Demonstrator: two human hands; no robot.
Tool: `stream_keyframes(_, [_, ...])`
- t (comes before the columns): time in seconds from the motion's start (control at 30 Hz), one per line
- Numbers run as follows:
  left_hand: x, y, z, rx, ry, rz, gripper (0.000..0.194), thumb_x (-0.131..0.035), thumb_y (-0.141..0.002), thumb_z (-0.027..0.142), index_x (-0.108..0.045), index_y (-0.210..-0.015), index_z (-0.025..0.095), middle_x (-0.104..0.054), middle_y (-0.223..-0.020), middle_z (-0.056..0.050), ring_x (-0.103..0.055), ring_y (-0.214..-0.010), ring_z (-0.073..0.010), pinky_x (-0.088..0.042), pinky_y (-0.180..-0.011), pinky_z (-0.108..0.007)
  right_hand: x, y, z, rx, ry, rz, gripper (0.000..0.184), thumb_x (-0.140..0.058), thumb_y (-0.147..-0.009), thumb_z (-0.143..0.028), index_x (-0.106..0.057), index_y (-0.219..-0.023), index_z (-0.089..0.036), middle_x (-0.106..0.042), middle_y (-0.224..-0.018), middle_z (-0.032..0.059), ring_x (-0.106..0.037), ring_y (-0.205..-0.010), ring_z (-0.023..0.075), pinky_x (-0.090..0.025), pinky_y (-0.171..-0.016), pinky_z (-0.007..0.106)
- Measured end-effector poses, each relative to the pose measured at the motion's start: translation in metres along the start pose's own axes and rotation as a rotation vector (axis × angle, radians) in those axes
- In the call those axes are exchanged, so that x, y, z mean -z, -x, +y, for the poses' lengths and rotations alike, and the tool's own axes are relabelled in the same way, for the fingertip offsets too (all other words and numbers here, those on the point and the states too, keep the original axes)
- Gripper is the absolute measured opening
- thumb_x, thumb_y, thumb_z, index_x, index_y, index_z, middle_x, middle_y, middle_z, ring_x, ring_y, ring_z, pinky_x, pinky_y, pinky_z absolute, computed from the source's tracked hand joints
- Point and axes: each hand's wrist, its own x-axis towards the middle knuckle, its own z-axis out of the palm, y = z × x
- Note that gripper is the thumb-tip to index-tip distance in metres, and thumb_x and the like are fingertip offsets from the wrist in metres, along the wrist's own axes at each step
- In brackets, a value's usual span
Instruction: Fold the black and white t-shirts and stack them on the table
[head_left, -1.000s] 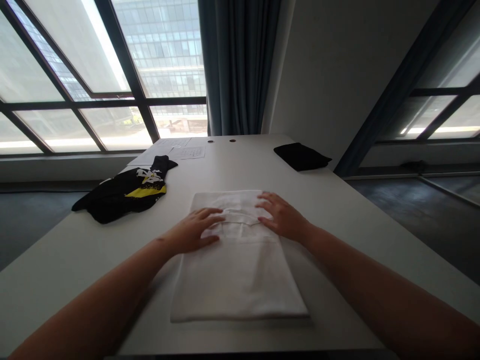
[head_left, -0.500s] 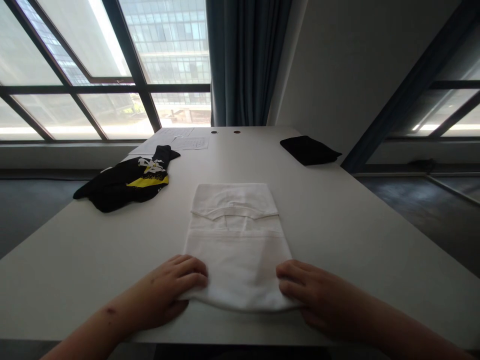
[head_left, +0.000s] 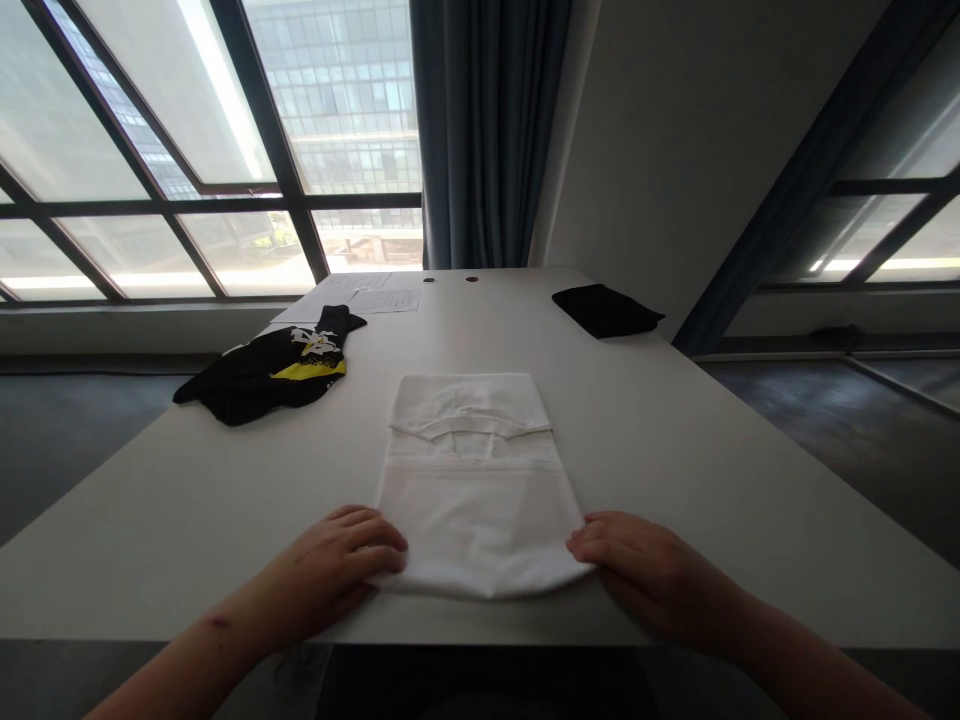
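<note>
A folded white T-shirt (head_left: 480,520) lies flat in front of me, near the front edge of the table. A curved band like a neckline and a folded-down flap show across its far part. My left hand (head_left: 356,550) is closed on its near left corner, fingers on top and the thumb mostly hidden. On the other side my right hand (head_left: 634,560) pinches the near right corner, its thumb tucked out of sight beneath. The near hem between both hands sags slightly in a curve.
A black garment with yellow and white print (head_left: 277,370) lies loosely bunched at the table's left side. Toward the back right is a folded black cloth (head_left: 607,311). Papers (head_left: 382,300) lie at the far left of the white table (head_left: 480,340), which has two round holes nearby.
The view has tilted and shifted slightly. My right hand has moved outward to the T-shirt's right edge, and the near part looks flatter. My left hand stays at its corner.
</note>
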Motion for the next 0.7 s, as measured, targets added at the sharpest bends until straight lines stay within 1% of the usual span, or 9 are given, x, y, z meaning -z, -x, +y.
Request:
stream_keyframes(0.1, [0.007, 0.002, 0.008, -0.021, 0.039, 0.113, 0.03, -0.05, -0.101, 0.012, -0.065, -0.121, 0.029, -0.076, -0.11, -0.002, -0.072, -0.1, -0.0173, -0.053, -0.103, -0.033, 0.018, -0.002, -0.008, -0.098, -0.084, -0.003, 0.026, -0.049, -0.101, -0.014, -0.068, -0.114, -0.026, -0.078, -0.103, 0.007, -0.076, -0.096, 0.0206, -0.062, -0.093, 0.034])
stream_keyframes(0.17, [0.014, 0.003, 0.015, 0.017, 0.065, 0.218, 0.029, -0.049, -0.103, 0.015, -0.065, -0.123, 0.03, -0.077, -0.109, -0.003, -0.073, -0.099, -0.017, -0.056, -0.094, -0.028, 0.032, -0.005, -0.013, -0.215, -0.142, 0.005, 0.022, -0.049, -0.103, -0.022, -0.07, -0.108, -0.027, -0.077, -0.1, 0.0074, -0.075, -0.091, 0.022, -0.062, -0.082, 0.033])
stream_keyframes(0.27, [0.026, -0.006, 0.025, 0.217, 0.099, 0.377, 0.021, -0.05, -0.105, 0.029, -0.066, -0.118, 0.027, -0.077, -0.107, -0.004, -0.073, -0.09, -0.0183, -0.057, -0.078, -0.026, 0.047, -0.017, -0.013, -0.411, -0.193, 0.073, 0.02, -0.051, -0.103, -0.034, -0.069, -0.1, -0.026, -0.073, -0.088, 0.0063, -0.07, -0.078, 0.0224, -0.058, -0.068, 0.032])
stream_keyframes(0.33, [0.033, -0.023, 0.023, 0.44, 0.127, 0.486, 0.027, -0.048, -0.106, 0.043, -0.065, -0.117, 0.025, -0.075, -0.099, -0.004, -0.071, -0.082, -0.0196, -0.055, -0.069, -0.028, 0.049, -0.034, -0.004, -0.53, -0.198, 0.201, 0.021, -0.051, -0.102, -0.038, -0.066, -0.098, -0.025, -0.068, -0.081, 0.0045, -0.064, -0.071, 0.0212, -0.053, -0.062, 0.03])
stream_keyframes(0.4, [0.035, -0.049, 0.011, 0.623, 0.158, 0.589, 0.036, -0.043, -0.106, 0.052, -0.063, -0.12, 0.024, -0.073, -0.095, -0.003, -0.068, -0.08, -0.021, -0.054, -0.068, -0.029, 0.043, -0.057, 0.013, -0.629, -0.199, 0.336, 0.021, -0.051, -0.102, -0.04, -0.064, -0.1, -0.024, -0.064, -0.077, 0.0024, -0.06, -0.067, 0.02, -0.049, -0.058, 0.029])
stream_keyframes(0.5, [0.031, -0.097, -0.025, 0.688, 0.157, 0.707, 0.035, -0.04, -0.106, 0.048, -0.059, -0.121, 0.023, -0.072, -0.1, -0.004, -0.069, -0.092, -0.0235, -0.053, -0.077, -0.033, 0.025, -0.096, 0.051, -0.734, -0.13, 0.476, 0.023, -0.048, -0.101, -0.042, -0.061, -0.105, -0.023, -0.065, -0.079, 0.0018, -0.06, -0.069, 0.021, -0.048, -0.062, 0.03])
stream_keyframes(0.57, [0.023, -0.127, -0.055, 0.733, 0.109, 0.694, 0.031, -0.037, -0.106, 0.039, -0.056, -0.125, 0.023, -0.072, -0.097, -0.005, -0.069, -0.092, -0.0253, -0.052, -0.081, -0.036, 0.011, -0.118, 0.081, -0.802, 0.003, 0.489, 0.023, -0.046, -0.101, -0.036, -0.061, -0.111, -0.022, -0.07, -0.089, 0.0054, -0.065, -0.079, 0.0242, -0.05, -0.07, 0.033])
stream_keyframes(0.63, [0.014, -0.15, -0.081, 0.785, 0.041, 0.583, 0.032, -0.034, -0.107, 0.032, -0.053, -0.132, 0.022, -0.072, -0.096, -0.007, -0.07, -0.094, -0.0269, -0.051, -0.085, -0.038, -0.004, -0.133, 0.109, -0.844, 0.122, 0.377, 0.026, -0.042, -0.103, -0.029, -0.062, -0.117, -0.02, -0.073, -0.095, 0.0095, -0.067, -0.085, 0.0272, -0.049, -0.074, 0.035])
stream_keyframes(0.7, [0.003, -0.162, -0.101, 0.845, -0.035, 0.444, 0.032, -0.035, -0.107, 0.027, -0.054, -0.132, 0.021, -0.073, -0.105, -0.011, -0.071, -0.101, -0.028, -0.051, -0.088, -0.038, -0.018, -0.139, 0.131, -0.864, 0.218, 0.225, 0.029, -0.04, -0.103, -0.022, -0.062, -0.121, -0.018, -0.075, -0.1, 0.0124, -0.069, -0.091, 0.0285, -0.049, -0.079, 0.035])
